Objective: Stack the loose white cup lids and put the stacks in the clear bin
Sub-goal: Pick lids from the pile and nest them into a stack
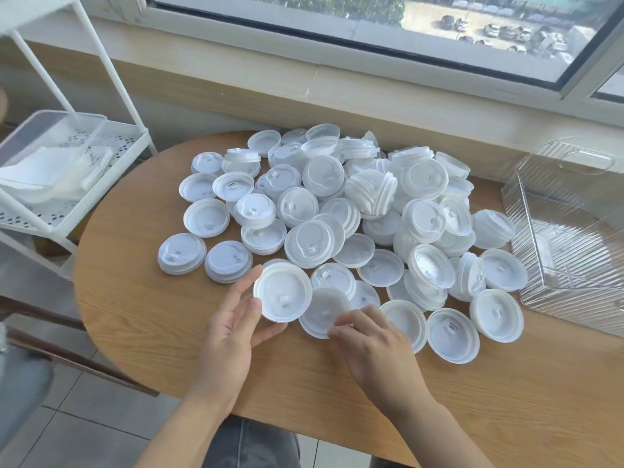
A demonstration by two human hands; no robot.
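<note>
A wide heap of loose white cup lids [337,204] covers the middle of a rounded wooden table [141,315] set against a window sill, some lids lying flat, many overlapping, a few tipped on edge, and a short nested run [373,194] lying on its side near the heap's centre. At the near edge the left hand [236,324] holds one lid [283,292] tilted up off the table, its thumb curled against the near rim and its fingers spread behind the far rim. Just beside it the right hand [371,339] reaches palm-down with curled fingers whose tips pinch the edge of a flat lid [322,314] that lies partly under the held one; how firm that pinch is cannot be told. More lids ring both hands closely on the far and right sides, so that the pinched lid touches its neighbours. The ribbed clear bin [570,231] stands at the right end of the table, its near side touching or nearly touching the outermost lids, and no lids show inside it. Left of the table stands a white metal shelf cart [111,157] carrying a clear lidded box [50,136] and white sheets. A window [371,25] above looks onto parked cars.
</note>
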